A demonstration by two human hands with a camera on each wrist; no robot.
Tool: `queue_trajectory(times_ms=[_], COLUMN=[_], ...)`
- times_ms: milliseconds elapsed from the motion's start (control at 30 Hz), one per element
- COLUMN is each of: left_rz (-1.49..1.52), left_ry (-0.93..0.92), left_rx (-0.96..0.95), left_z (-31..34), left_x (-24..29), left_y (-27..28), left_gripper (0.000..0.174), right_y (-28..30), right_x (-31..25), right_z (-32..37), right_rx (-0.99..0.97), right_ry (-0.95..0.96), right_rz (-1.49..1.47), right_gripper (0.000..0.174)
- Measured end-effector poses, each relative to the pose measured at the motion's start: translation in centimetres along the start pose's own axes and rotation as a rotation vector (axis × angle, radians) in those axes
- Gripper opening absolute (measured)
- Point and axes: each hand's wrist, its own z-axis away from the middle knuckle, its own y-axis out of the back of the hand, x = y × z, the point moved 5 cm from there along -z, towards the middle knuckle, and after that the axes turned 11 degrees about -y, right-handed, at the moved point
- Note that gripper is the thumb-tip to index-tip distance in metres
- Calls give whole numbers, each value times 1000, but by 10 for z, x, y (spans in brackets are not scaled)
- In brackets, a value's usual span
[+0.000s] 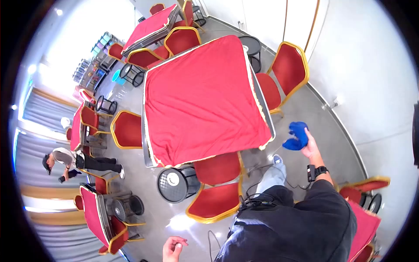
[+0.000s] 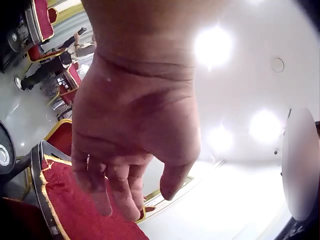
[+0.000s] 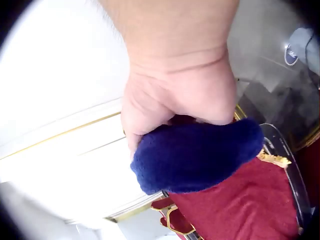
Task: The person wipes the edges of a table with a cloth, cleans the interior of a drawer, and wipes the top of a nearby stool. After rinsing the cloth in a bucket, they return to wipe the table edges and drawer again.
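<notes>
My right hand holds a soft blue cloth out over the floor, to the right of the large table's near corner. The cloth hangs bent in a C shape. In the right wrist view the cloth has a plush surface and bulges below the palm; most of the fingers are hidden behind it. At the bottom of the head view, my left hand is empty, fingers loosely bent. The left wrist view shows that hand hanging with the thumb apart from the fingers. Nearest to the cloth is the table with a red tablecloth.
Red chairs with gold frames stand around the table. A black round stand is by its near left corner. Black cables lie by my foot. A white wall runs along the right. Another person stands at the left.
</notes>
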Motion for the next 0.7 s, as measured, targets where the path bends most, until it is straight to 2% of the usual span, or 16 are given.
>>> queue_trajectory(times_ms=[33, 100, 167, 233, 300, 333, 400, 433, 467, 500, 567, 600, 667, 700], left_rz=[1, 17, 12, -35, -32, -61, -55, -107, -46, -140, -35, 126, 333, 377], left_ry=[47, 52, 37, -51, -191, -223, -364, -552, -657, -833, -1076, -1180, -1320, -1393], left_rx=[33, 108, 154, 142, 133, 126, 43, -59, -114, -210, -388, -400, -613, -707], left_z=[-7, -34, -64, -96, -136, -153, -191, -210, -224, -234, -245, -246, -257, -256], left_x=[10, 39, 63, 99, 152, 174, 230, 256, 286, 315, 360, 377, 409, 423], left_y=[-29, -85, -128, -162, -200, -211, -242, -257, -277, -296, -339, -363, -408, -429], left_gripper=[17, 14, 14, 16, 17, 12, 20, 27, 32, 36, 42, 43, 59, 58], right_y=[4, -17, -42, -35, -51, -55, -37, -26, -19, -12, 14, 30, 52, 62], right_x=[-19, -47, -77, -101, -124, -134, -155, -163, -171, -187, -208, -223, -247, -263], right_z=[-20, -52, -64, -74, -67, -61, -56, -50, -38, -27, 1, 18, 41, 53], right_rx=[23, -164, -111, -187, -206, -198, -264, -287, -207, -180, -97, -57, -8, 40], right_ry=[-47, -128, -143, -230, -201, -211, -209, -202, -209, -194, -177, -127, -67, -27], right_rz=[96, 32, -13, 74, -51, -158, -110, -92, -98, -65, -7, 2, 31, 51], right_gripper=[50, 51, 51, 56, 62, 67, 68, 69, 69, 68, 65, 62, 57, 50])
